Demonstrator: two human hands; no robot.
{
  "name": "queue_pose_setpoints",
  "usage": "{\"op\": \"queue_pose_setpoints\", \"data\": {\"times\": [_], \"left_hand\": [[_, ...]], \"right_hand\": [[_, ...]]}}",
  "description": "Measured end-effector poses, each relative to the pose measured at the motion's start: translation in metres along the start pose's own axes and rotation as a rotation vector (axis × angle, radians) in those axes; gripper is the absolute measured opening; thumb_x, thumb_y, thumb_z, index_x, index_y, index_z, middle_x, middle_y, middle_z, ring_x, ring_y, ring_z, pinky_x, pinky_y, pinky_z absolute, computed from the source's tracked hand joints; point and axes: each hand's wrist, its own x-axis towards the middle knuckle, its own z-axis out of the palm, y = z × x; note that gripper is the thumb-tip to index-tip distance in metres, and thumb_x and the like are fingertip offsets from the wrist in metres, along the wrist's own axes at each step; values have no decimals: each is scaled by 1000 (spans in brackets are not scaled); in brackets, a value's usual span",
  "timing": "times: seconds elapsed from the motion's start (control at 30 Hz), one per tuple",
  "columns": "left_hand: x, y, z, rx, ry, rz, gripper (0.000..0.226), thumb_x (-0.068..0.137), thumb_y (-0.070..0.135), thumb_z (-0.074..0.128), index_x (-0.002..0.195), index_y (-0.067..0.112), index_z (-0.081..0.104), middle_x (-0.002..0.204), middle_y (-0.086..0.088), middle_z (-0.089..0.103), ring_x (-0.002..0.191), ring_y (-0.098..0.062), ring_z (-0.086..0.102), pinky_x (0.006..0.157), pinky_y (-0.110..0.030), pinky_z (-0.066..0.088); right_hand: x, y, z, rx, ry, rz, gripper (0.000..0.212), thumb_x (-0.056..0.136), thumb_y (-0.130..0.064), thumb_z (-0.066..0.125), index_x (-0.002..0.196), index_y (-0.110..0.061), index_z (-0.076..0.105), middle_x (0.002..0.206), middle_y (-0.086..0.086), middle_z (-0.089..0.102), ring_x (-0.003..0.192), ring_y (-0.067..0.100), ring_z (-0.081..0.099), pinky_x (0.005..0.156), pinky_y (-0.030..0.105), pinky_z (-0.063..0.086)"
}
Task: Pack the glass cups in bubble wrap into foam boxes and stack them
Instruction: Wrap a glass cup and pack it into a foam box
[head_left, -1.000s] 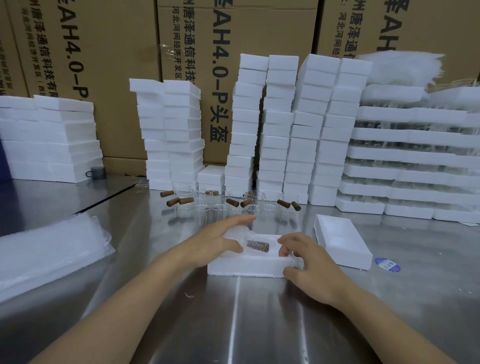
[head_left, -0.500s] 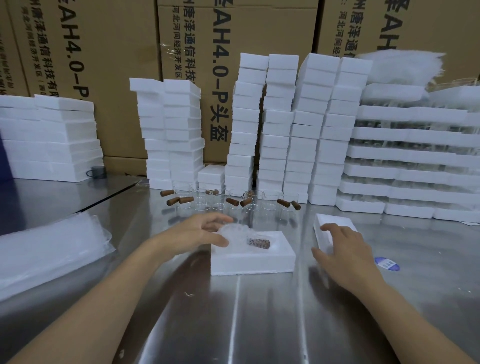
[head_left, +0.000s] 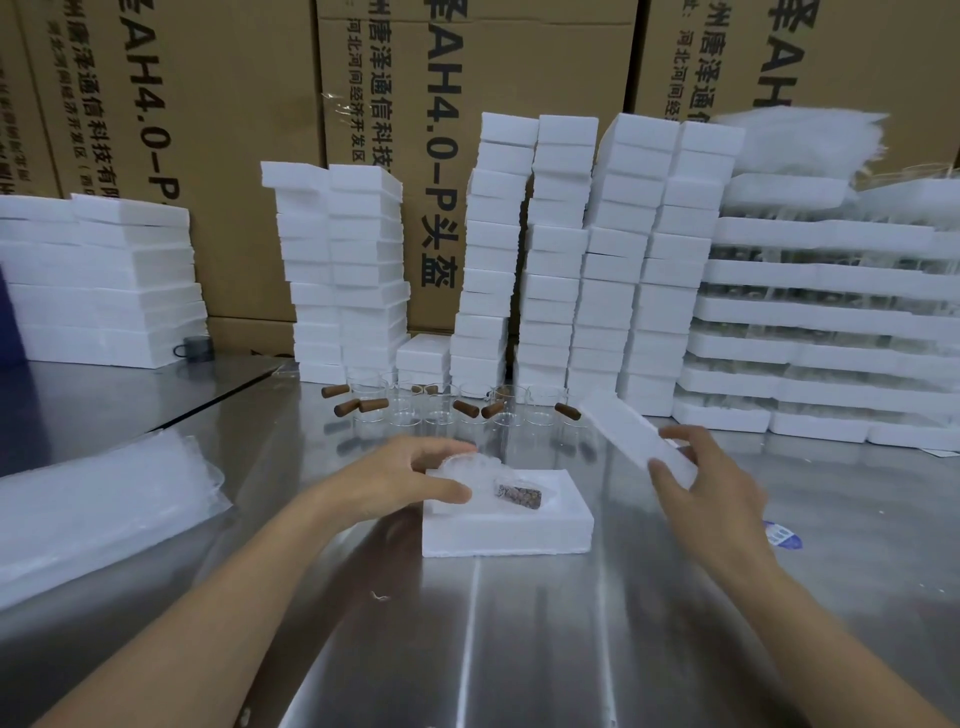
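My right hand (head_left: 711, 499) grips a white rectangular foam lid (head_left: 631, 441) by its near end, lifted off the steel table (head_left: 519, 649) and tilted, its far end up toward the row of clear glass cups (head_left: 452, 408) and brown corks (head_left: 466, 408). My left hand (head_left: 410, 473) rests with loose, spread fingers on the bubble-wrapped glass cup (head_left: 480, 470), holding nothing tight; that cup lies in the cavity of the open white foam box (head_left: 506, 527) in front of me, its dark stopper end (head_left: 518, 496) pointing right. Stacks of white foam boxes (head_left: 561, 249) stand behind.
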Motion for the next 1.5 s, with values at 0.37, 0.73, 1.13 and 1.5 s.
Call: {"op": "queue_pose_setpoints", "data": {"times": [0.37,0.73,1.13,1.5], "left_hand": [[-7,36,9,-11,214,353,84,83,32,93,145,67,48,148,36,50,137,13,46,114,-25,39],[-9,41,2,-266,344,181,50,80,57,79,122,31,72,102,2,83,84,-10,77,62,-14,54],[-3,16,-12,-84,208,-127,49,89,71,72,109,26,66,75,4,79,68,-17,77,67,-33,48],[-7,9,-14,-70,97,-303,54,86,73,74,112,26,78,95,0,80,73,-16,73,64,-28,55]], "right_hand": [[-24,-69,-22,587,-88,-263,24,84,-11,60,92,-26,76,77,-3,69,74,14,61,67,18,45],[-19,-60,-10,744,-201,-12,51,93,-36,70,139,-47,50,120,-2,66,103,-2,65,91,30,48],[-27,-46,13,521,-390,79,29,102,-49,57,127,-39,67,110,-24,73,99,-9,63,93,27,47],[-27,-34,23,533,-510,170,44,79,-78,58,116,-55,63,102,-24,73,96,-2,69,97,40,57]]}}
